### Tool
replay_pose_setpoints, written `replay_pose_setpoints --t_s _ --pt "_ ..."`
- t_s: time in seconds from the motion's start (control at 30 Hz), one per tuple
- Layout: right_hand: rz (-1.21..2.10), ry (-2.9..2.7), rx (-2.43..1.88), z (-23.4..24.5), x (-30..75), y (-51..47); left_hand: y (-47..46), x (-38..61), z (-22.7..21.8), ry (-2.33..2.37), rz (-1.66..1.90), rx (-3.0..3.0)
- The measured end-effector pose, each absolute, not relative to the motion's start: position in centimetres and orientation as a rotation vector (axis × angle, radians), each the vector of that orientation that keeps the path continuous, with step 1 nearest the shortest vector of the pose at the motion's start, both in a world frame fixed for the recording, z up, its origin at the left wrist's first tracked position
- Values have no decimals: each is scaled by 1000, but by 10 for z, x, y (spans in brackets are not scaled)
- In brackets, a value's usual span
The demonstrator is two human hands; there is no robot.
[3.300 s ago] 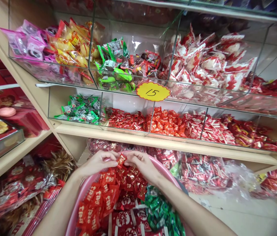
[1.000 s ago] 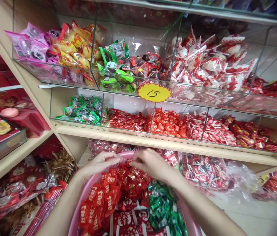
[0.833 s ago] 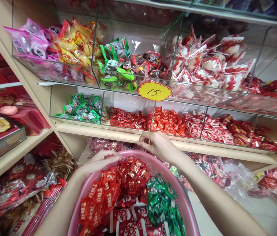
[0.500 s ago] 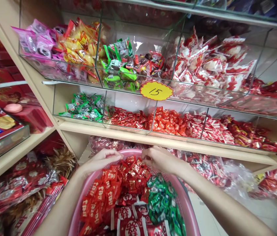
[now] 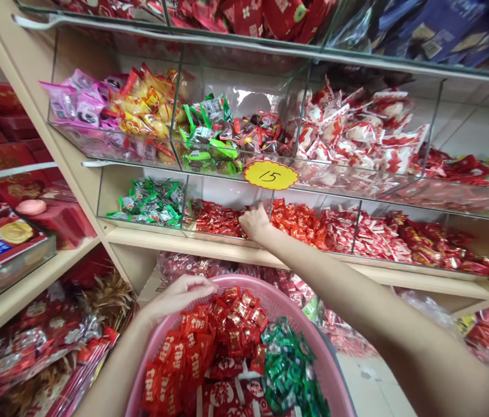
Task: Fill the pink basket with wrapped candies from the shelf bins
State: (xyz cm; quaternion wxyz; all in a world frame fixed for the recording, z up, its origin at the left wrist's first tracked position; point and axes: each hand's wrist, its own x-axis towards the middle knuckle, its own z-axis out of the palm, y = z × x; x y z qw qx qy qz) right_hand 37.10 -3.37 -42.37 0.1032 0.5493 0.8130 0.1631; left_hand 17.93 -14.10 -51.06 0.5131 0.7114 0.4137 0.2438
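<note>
A pink plastic basket (image 5: 335,362) is below me, holding red-wrapped candies (image 5: 238,318), orange-red packets (image 5: 175,359), maroon packets (image 5: 222,394) and green-wrapped candies (image 5: 290,365). My left hand (image 5: 186,295) is closed over the basket's far left rim, its fingers lying along the edge. Over the lower shelf, my right hand (image 5: 256,224) reaches into the compartment of small dark red candies (image 5: 216,219), beside the divider. Its fingers are curled, and whatever is in them is hidden.
To the right of that compartment lie orange-red candies (image 5: 298,223) and pink-and-white candies (image 5: 357,231); green ones (image 5: 153,201) lie left. A yellow price tag (image 5: 271,174) hangs just above my right hand. Clear dividers and a wooden shelf edge (image 5: 183,243) bound the compartments.
My right hand has left the basket's far rim and moved up and forward to the lower shelf's candies. My left hand stays at the rim. The view has tilted slightly upward.
</note>
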Motion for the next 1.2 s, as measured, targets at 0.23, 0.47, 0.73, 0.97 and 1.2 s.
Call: replay_pose_setpoints --t_s 0.23,0.47,0.73,0.97,1.2 --pt "424 2318 1694 -438 370 -16 -138 179 -516 993 585 1722" --pt "537 2441 1651 -419 368 -28 -138 180 -516 993 587 1698" --pt "-392 3213 1558 -430 373 -108 -135 180 -519 1002 607 1703" --pt "-2926 1887 1316 -517 377 -143 -133 181 -527 1016 698 1649" --pt "-3029 1676 1303 -525 380 -145 -134 175 -526 1132 734 1529"
